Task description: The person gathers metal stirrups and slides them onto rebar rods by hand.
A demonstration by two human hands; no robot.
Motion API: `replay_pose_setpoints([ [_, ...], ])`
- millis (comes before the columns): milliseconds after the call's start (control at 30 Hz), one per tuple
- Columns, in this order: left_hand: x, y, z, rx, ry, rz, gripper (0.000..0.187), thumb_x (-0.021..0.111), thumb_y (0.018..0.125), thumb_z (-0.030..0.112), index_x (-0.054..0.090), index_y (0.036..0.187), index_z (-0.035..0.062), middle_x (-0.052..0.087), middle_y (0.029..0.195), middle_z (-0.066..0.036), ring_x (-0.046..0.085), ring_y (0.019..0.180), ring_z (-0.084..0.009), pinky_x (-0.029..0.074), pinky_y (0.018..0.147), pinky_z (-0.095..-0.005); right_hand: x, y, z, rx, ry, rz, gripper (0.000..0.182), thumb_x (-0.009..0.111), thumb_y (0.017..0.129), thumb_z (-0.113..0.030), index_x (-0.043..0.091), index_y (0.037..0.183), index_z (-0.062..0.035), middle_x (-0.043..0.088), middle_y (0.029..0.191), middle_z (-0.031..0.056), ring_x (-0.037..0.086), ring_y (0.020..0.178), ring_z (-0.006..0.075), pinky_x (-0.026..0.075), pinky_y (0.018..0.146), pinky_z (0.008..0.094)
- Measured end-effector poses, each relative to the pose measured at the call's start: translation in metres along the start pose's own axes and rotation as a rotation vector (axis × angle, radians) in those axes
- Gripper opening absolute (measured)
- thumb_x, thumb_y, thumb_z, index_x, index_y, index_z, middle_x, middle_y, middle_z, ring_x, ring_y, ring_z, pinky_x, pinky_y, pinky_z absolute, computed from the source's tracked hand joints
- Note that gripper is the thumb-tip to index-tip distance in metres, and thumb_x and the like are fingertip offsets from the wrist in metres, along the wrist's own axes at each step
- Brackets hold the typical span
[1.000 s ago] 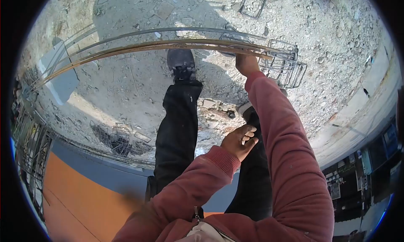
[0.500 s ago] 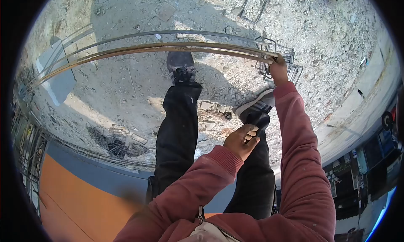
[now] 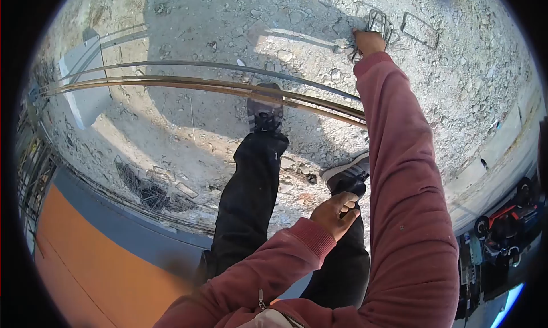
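Note:
My right hand (image 3: 370, 42), arm stretched far forward, is closed on thin rectangular wire frames (image 3: 378, 22) low over the rubble; wire shows on both sides of its fingers. Another bent wire frame (image 3: 419, 30) lies just right of it. Long thin bars (image 3: 188, 82) cross in front of my legs, and their right ends disappear behind my right forearm. Near my right knee, my left hand (image 3: 337, 215) has its fingers curled toward the thumb, with no object visible in it.
My shoes (image 3: 265, 108) stand on rubble-strewn ground (image 3: 228, 19). A pale flat board (image 3: 85, 97) is at the left under the bars. Tangled dark wire (image 3: 151, 194) lies at lower left, beside a blue and orange surface (image 3: 91, 248). A red vehicle (image 3: 505, 219) stands far right.
My right hand has left the bar ends and moved forward to the wire frames. The bars now pass behind my forearm. My left hand stays curled near the knee. The view has shifted slightly.

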State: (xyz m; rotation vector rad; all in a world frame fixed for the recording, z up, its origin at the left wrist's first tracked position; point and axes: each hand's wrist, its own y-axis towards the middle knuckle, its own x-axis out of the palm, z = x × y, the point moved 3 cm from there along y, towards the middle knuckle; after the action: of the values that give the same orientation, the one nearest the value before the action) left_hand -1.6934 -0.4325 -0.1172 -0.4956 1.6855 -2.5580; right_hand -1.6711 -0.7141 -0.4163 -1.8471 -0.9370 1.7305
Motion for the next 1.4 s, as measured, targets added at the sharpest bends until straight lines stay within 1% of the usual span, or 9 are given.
replay_pose_setpoints([
  [67, 0.002, 0.002, 0.001, 0.036, -0.079, 0.008, 0.026, 0.056, 0.08, 0.01, 0.05, 0.104, 0.0031, 0.06, 0.094, -0.013, 0.059, 0.088, -0.0204, 0.047, 0.078, -0.0292, 0.004, 0.002, 0.009, -0.159, -0.093, 0.193, 0.044, 0.045, 0.083, -0.041, 0.06, 0.073, -0.0012, 0.058, 0.07, 0.0143, 0.057, 0.055, 0.0198, 0.046, 0.055, 0.0329],
  [167, 0.005, 0.002, 0.008, 0.014, -0.064, 0.026, 0.027, 0.058, 0.079, 0.009, 0.05, 0.104, 0.0025, 0.06, 0.092, -0.014, 0.06, 0.086, -0.0197, 0.047, 0.076, -0.0283, -0.027, -0.025, 0.053, 0.143, 1.245, 0.056, 0.031, 0.055, 0.081, -0.033, 0.06, 0.077, -0.0022, 0.053, 0.062, 0.0085, 0.053, 0.051, 0.0172, 0.043, 0.046, 0.0304],
  [233, 0.005, 0.003, 0.012, 0.008, -0.072, 0.011, 0.028, 0.058, 0.079, 0.01, 0.05, 0.104, 0.0018, 0.06, 0.092, -0.015, 0.06, 0.085, -0.0199, 0.048, 0.075, -0.028, -0.068, -0.032, 0.089, 0.571, 1.281, 0.282, 0.028, 0.066, 0.075, -0.027, 0.059, 0.081, -0.001, 0.044, 0.055, 0.0028, 0.047, 0.047, 0.0132, 0.037, 0.04, 0.0266],
  [367, 0.002, 0.004, 0.02, -0.009, -0.069, -0.008, 0.029, 0.059, 0.078, 0.01, 0.05, 0.104, 0.0014, 0.06, 0.093, -0.015, 0.06, 0.086, -0.0208, 0.047, 0.076, -0.0286, -0.133, -0.028, 0.13, 0.178, 0.68, 0.698, 0.042, 0.071, 0.066, -0.04, 0.062, 0.069, 0.0009, 0.056, 0.055, 0.006, 0.049, 0.046, 0.0147, 0.04, 0.047, 0.029],
  [500, 0.002, 0.004, 0.017, -0.033, 0.0, -0.008, 0.029, 0.058, 0.078, 0.01, 0.051, 0.104, 0.0014, 0.059, 0.094, -0.015, 0.059, 0.088, -0.0215, 0.047, 0.077, -0.0298, -0.106, 0.038, 0.154, -0.058, -0.094, 0.461, 0.033, 0.051, 0.079, -0.039, 0.063, 0.085, -0.009, 0.063, 0.083, 0.0146, 0.059, 0.078, 0.0329, 0.045, 0.07, 0.0387],
  [733, 0.009, 0.01, 0.015, -0.061, 0.021, -0.003, 0.03, 0.059, 0.079, 0.012, 0.05, 0.105, 0.0022, 0.059, 0.095, -0.015, 0.059, 0.089, -0.0224, 0.046, 0.079, -0.0309, -0.055, -0.005, 0.15, -0.011, -0.206, 0.276, 0.024, 0.055, 0.077, -0.029, 0.055, 0.087, -0.0063, 0.058, 0.093, 0.0204, 0.055, 0.086, 0.0383, 0.044, 0.073, 0.0445],
  [1000, 0.028, 0.02, 0.002, -0.048, 0.005, 0.033, 0.027, 0.057, 0.08, 0.009, 0.051, 0.105, 0.0035, 0.058, 0.096, -0.013, 0.057, 0.09, -0.0201, 0.045, 0.08, -0.0301, -0.031, -0.146, 0.181, 0.215, 0.868, 0.013, 0.023, 0.057, 0.081, -0.029, 0.056, 0.071, -0.0082, 0.053, 0.061, -0.0022, 0.04, 0.05, 0.0047, 0.031, 0.047, 0.0208],
  [1167, 0.033, 0.031, -0.003, 0.297, 0.061, 0.239, 0.028, 0.055, 0.084, 0.015, 0.05, 0.108, 0.0026, 0.053, 0.106, -0.009, 0.049, 0.103, -0.018, 0.039, 0.088, -0.0321, -0.02, -0.295, 0.153, 0.275, 1.327, -0.445, 0.02, 0.055, 0.084, -0.022, 0.06, 0.088, -0.0037, 0.059, 0.073, -0.0006, 0.048, 0.06, 0.0052, 0.038, 0.054, 0.0196],
  [1400, 0.036, 0.035, -0.027, -0.083, -0.568, 0.119, 0.022, 0.055, 0.084, 0.02, 0.056, 0.095, 0.0012, 0.062, 0.081, -0.008, 0.058, 0.069, -0.0129, 0.048, 0.062, -0.0254, -0.006, -0.402, 0.124, 0.342, 1.411, -0.58, 0.021, 0.054, 0.085, -0.021, 0.059, 0.08, -0.0014, 0.054, 0.064, -0.0004, 0.048, 0.058, 0.0056, 0.04, 0.054, 0.0206],
])
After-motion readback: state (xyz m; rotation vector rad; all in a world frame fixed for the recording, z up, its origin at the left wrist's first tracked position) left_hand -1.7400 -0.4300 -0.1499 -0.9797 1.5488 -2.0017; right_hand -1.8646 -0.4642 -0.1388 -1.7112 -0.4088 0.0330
